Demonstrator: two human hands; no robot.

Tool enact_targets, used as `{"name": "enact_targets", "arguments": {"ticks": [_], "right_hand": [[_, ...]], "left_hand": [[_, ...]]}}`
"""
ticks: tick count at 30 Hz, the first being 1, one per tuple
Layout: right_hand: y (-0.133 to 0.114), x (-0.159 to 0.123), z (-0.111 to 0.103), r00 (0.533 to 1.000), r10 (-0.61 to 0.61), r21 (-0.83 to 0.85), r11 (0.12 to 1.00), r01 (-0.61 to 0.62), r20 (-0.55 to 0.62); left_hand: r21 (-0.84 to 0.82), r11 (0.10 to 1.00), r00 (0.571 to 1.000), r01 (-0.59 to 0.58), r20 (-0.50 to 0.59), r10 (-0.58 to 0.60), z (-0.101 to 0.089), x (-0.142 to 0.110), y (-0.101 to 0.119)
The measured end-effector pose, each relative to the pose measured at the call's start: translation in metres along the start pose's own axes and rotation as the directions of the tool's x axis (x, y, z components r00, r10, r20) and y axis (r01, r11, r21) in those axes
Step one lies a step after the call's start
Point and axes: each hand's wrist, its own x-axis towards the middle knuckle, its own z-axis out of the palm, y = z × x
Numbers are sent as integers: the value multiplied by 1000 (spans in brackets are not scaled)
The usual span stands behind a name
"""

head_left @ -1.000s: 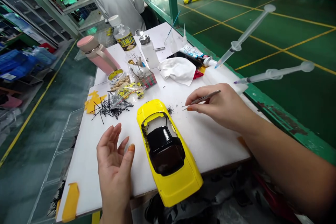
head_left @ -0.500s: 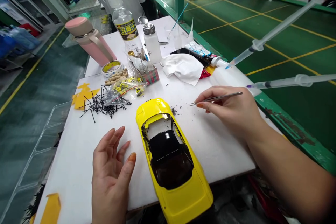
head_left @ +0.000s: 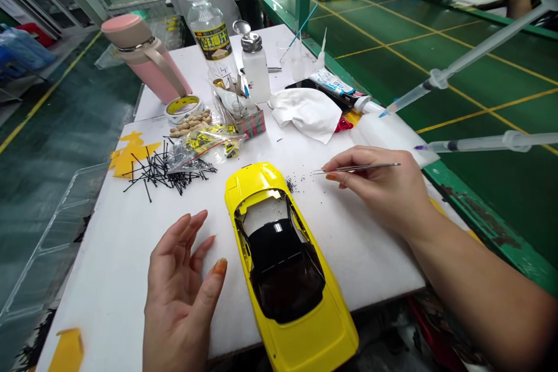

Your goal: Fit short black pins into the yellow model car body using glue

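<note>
A yellow model car body [head_left: 311, 331] with a black roof lies on the white tabletop, its near end reaching past the front edge. To its left, my left hand [head_left: 183, 296] is raised with fingers apart, holding nothing and not touching the car. My right hand [head_left: 383, 186] pinches metal tweezers [head_left: 366, 167] between thumb and fingers. Their tips point left, close to the tabletop. Between the tips and the car's far right corner lies a scatter of tiny black bits [head_left: 291, 185]. Whether the tips hold a bit is too small to tell.
Thin black rods [head_left: 163, 171], a plastic bag of yellow parts [head_left: 204, 145] and peanuts [head_left: 192, 124] lie left. Behind stand a pink flask [head_left: 146, 58], a clear bottle [head_left: 211, 29] and a pump bottle [head_left: 256, 72]. A white cloth [head_left: 305, 110] and syringes [head_left: 436, 78] are right.
The view has shifted slightly. My right hand keeps its pinch on the tweezers, which now lie a little flatter. My left hand stays spread beside the car.
</note>
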Motion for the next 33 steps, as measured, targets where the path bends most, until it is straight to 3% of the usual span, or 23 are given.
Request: {"name": "enact_targets", "arguments": {"ticks": [33], "right_hand": [[4,-1,2,999,-7,24,1000,6,48]], "left_hand": [[-2,1000,1000,24,-7,-24,4,0,4]]}}
